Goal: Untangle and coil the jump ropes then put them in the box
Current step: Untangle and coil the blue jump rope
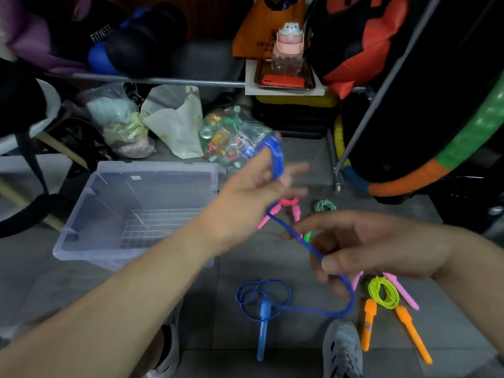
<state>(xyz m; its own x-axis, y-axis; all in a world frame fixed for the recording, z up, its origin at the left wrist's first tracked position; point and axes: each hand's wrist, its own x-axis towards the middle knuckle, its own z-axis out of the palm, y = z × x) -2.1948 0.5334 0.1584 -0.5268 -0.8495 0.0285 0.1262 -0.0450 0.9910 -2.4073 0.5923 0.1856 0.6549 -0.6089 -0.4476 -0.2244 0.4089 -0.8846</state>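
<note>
Left hand [253, 184] raised, fingers part-spread, blue jump rope [276, 159] wound in loops round them (blurred). Right hand [368, 246] loosely curled, pinching the cord lower down. Thin cord sags to the floor in loose loops at its blue handle [263, 331], which lies near-to-far, right of the clear box [81, 249].

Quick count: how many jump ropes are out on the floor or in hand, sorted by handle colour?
Blue rope: 1
Pink ropes: 2
Green rope: 1
Orange-handled rope: 1
Total: 5. The box holds none.
</note>
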